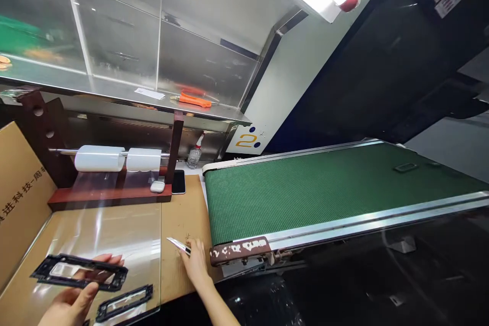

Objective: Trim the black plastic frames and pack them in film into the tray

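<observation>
My left hand (71,305) holds a black rectangular plastic frame (48,271) by its edges, thumb in front and fingers behind. The frame is tilted above a clear sheet (133,237) and has a long opening in its middle. A second black frame (101,310) of similar shape lies on the sheet, just right of my left hand. My right hand (196,262) is closed around a craft knife (178,244), its pale pointed blade directed to the left. That hand is low over the cardboard (175,275), near the end of the conveyor.
A green conveyor belt (305,193) runs off to the right, with a thin dark frame (406,167) on it. Two film rolls (100,158) sit on a stand (110,197). A phone (178,182), spray bottle (194,155) and orange tool (194,100) are beyond.
</observation>
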Demonstrator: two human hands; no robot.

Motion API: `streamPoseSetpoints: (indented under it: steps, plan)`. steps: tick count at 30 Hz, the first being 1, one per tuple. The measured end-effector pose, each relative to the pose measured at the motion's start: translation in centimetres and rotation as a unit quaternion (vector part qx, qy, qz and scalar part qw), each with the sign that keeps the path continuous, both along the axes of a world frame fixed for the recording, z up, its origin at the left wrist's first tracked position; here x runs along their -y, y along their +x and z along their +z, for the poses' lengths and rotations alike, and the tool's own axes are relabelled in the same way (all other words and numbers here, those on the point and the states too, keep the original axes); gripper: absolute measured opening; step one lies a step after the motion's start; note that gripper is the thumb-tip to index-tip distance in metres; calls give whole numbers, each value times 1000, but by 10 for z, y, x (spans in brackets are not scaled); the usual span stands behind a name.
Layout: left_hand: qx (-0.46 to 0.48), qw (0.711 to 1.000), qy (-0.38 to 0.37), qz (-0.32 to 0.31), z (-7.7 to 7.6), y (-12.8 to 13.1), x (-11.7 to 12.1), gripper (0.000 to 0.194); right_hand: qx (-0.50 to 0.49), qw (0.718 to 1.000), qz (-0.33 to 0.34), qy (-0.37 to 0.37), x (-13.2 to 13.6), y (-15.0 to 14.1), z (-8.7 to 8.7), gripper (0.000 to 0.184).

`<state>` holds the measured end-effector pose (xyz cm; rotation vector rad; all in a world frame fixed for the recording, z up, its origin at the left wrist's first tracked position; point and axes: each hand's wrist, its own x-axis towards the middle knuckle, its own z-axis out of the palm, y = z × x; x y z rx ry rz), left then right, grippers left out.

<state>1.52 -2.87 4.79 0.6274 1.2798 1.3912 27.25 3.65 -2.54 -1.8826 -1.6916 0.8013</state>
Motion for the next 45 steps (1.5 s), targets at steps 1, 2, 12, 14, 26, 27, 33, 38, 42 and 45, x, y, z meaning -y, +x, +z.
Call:
streamPoseSetpoints:
  steps: [1, 2, 12, 14, 26, 27, 33, 38, 42, 45]
  plan:
    - [3, 1000, -16, -6, -7, -1, -4, 52, 20, 1000, -7, 0, -8, 7, -12, 21]
    - [7, 999, -33, -13, -14, -2, -8, 55, 27, 1000, -8, 0, -13, 13, -22, 17]
    - [164, 983, -37, 69, 31, 39, -18, 77, -121, 957, 208, 160, 3, 20, 75, 33]
    - [174, 981, -46, 79, 50, 49, -18, 85, -102, 915, 301, 248, 9, 28, 129, 42]
    - [91, 987, 58, 122, 116, 115, -15, 70, 37, 885, 353, 300, 6, 61, 206, 32]
    - [92, 987, 60, 121, 115, 116, -15, 69, 33, 887, 354, 294, 5, 63, 207, 32]
    - [87, 987, 91, 97, 97, 114, -15, 62, 29, 889, 368, 271, 3, 75, 212, 33]
    - [108, 983, 93, 116, 107, 128, -17, 61, 10, 883, 389, 262, 0, 84, 213, 34]
    - [128, 980, 69, 134, 127, 147, -19, 64, -150, 907, 381, 95, -3, 86, 208, 33]
    - [136, 980, 63, 129, 132, 154, -21, 65, -438, 791, 370, -211, -5, 86, 199, 44]
